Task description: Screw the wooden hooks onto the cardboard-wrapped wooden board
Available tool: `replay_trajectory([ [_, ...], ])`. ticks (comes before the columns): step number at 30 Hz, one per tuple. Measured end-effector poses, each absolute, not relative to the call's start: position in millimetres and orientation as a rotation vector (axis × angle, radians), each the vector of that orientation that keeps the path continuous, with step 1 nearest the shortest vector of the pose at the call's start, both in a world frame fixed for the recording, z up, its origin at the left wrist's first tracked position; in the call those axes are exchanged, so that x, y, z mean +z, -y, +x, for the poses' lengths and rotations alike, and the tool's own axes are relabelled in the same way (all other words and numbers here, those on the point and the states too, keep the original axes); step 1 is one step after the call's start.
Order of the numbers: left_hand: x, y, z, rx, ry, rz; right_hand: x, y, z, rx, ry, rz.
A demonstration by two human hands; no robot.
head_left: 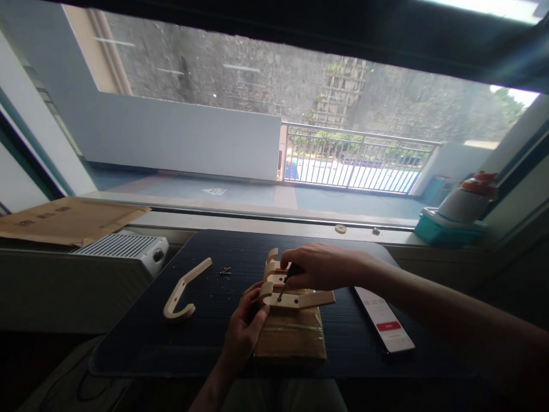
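My right hand (315, 266) is closed round the dark handle of a screwdriver (284, 286), which slants down to a hole in the nearest wooden hook (319, 298). That hook lies across a block wrapped in shiny tape (289, 346), its curved end to the left. My left hand (242, 332) grips the hook's curved end and the block's left side, with the thumb in front. Behind it, more wooden hooks (270, 268) are lined up, partly hidden by my right hand. A loose wooden hook (174, 298) lies on the table's left, with several screws (225, 270) between.
A lit phone (388, 326) rests on the dark table (141, 337), under my right forearm. On the window sill are a small tape roll (340, 229) and a teal box (448, 229) beneath a white bottle (465, 199). A brown envelope (72, 220) covers part of the radiator (124, 246).
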State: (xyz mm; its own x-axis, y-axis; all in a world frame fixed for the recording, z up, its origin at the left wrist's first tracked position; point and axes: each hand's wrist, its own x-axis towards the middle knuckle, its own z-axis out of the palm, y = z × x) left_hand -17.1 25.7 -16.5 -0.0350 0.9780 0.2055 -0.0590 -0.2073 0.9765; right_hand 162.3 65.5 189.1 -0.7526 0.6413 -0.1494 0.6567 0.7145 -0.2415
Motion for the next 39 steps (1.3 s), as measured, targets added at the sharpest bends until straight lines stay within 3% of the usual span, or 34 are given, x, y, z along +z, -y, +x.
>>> replay_trajectory([
  [8, -14.1, -24.5, -16.4, 1.406, -1.114, 1.288, 198.6, -63.1, 159.2, -0.353, -2.900, 0.895],
  [39, -14.4, -25.0, -16.1, 1.420, -1.107, 1.296, 187.8, -72.4, 160.4, -0.390, -2.864, 1.043],
])
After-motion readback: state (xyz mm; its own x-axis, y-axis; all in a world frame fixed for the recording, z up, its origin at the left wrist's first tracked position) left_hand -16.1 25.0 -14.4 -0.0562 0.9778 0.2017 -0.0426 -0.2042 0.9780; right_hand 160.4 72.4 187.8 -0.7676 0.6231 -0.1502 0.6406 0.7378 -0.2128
